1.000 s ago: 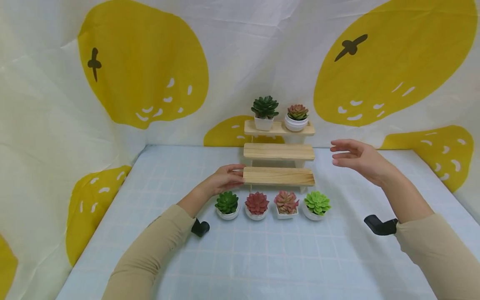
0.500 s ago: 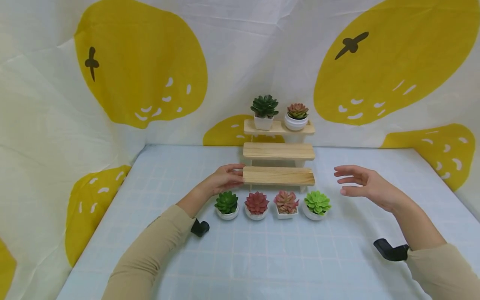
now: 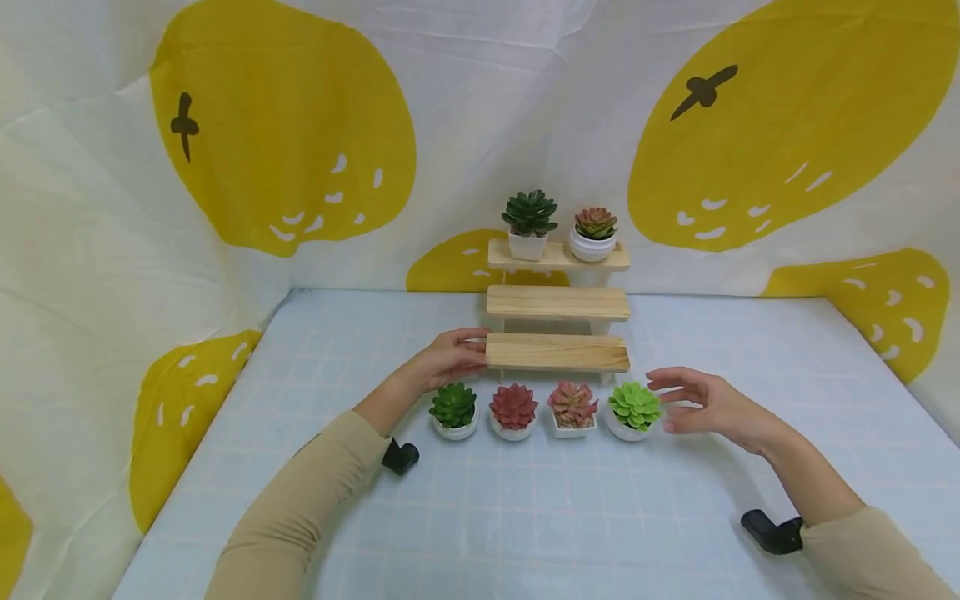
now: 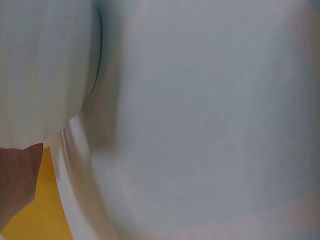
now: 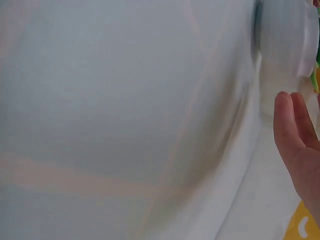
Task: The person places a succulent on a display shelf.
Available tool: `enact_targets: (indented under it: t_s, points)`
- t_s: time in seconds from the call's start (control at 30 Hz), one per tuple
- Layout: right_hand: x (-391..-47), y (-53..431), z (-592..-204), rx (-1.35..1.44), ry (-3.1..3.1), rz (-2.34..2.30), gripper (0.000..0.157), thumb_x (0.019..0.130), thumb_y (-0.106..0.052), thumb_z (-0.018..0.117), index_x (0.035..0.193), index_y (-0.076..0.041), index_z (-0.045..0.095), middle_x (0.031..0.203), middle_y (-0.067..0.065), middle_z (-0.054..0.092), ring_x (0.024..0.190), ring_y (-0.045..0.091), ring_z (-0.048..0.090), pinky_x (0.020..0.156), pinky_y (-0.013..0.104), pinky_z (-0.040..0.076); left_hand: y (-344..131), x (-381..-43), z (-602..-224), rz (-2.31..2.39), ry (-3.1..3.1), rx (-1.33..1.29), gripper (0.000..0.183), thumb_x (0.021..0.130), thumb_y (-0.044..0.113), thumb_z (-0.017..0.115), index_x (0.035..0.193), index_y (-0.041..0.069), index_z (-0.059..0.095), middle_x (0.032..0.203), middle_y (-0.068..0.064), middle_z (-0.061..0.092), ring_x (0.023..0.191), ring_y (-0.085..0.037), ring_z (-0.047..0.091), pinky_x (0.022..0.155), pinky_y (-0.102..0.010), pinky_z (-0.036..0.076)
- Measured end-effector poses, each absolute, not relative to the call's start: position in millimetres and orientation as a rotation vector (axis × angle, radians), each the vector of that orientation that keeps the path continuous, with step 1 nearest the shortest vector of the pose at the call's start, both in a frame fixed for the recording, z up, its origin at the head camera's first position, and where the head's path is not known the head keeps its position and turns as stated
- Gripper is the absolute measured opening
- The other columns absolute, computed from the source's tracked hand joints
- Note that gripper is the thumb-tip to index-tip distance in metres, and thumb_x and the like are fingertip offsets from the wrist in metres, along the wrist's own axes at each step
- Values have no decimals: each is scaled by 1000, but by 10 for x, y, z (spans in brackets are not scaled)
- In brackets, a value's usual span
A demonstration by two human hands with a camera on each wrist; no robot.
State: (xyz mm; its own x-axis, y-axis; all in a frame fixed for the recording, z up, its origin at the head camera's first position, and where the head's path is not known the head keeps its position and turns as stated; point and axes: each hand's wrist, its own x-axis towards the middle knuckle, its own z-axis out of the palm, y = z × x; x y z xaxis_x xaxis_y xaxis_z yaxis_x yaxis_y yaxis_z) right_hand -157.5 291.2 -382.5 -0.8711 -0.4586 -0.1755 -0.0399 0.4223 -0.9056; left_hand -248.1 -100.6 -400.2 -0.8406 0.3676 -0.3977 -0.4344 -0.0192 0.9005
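Observation:
A three-tier wooden plant stand (image 3: 558, 352) stands at the back of the table. My left hand (image 3: 450, 360) grips the left end of its lowest shelf. In the left wrist view, part of that hand (image 4: 17, 180) shows below a white pot (image 4: 40, 65). My right hand (image 3: 708, 406), fingers spread and relaxed, is right beside the bright green succulent (image 3: 634, 406) in a round white pot. The right wrist view shows the hand's fingertips (image 5: 283, 107) just below that white pot (image 5: 285, 37), with nothing held.
Left of the bright green succulent, a pink succulent (image 3: 573, 403), a dark red one (image 3: 513, 406) and a dark green one (image 3: 453, 405) complete a front row. On the top shelf are a tall green succulent (image 3: 529, 215) and a reddish one (image 3: 596, 225). A patterned cloth (image 3: 480, 125) hangs behind.
My right hand has come down from beside the upper shelves, then leftward to the bright green succulent. My left hand has stayed at the stand's lowest shelf.

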Motion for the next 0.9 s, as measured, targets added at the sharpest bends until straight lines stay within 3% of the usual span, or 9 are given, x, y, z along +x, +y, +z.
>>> enact_targets:
  t_s: [0.2, 0.37, 0.6, 0.9]
  points:
    - [-1627, 2835, -3918, -412, 2259, -1354, 71, 76, -9, 75, 136, 2, 39, 138, 28, 34, 114, 38, 44, 87, 34, 50, -1021, -2489, -4012, 1911, 1717, -68, 56, 87, -10, 55, 139, 3, 41, 133, -23, 46, 104, -24, 56, 93, -35, 47]
    - [-1647, 2793, -3928, -410, 2266, -1329, 74, 73, -9, 78, 135, 3, 39, 132, 22, 43, 108, 28, 49, 89, 35, 49, -1017, -2491, -4011, 1909, 1709, -74, 56, 87, -10, 55, 139, 4, 41, 133, -22, 47, 103, -24, 56, 93, -35, 47]
    - [-1667, 2751, -3966, -413, 2220, -1369, 76, 71, -5, 79, 134, 5, 38, 123, 9, 54, 106, 15, 52, 86, 27, 49, -1011, -2491, -3998, 1920, 1699, -66, 56, 87, -10, 55, 139, 3, 41, 131, -23, 48, 101, -23, 56, 92, -34, 49]
    - [-1664, 2693, -3996, -419, 2172, -1419, 76, 71, -4, 79, 133, 6, 38, 118, 12, 55, 105, 18, 52, 80, 32, 51, -1015, -2495, -4028, 1926, 1706, -72, 55, 87, -11, 55, 139, 3, 41, 132, -23, 47, 103, -24, 56, 93, -35, 47]
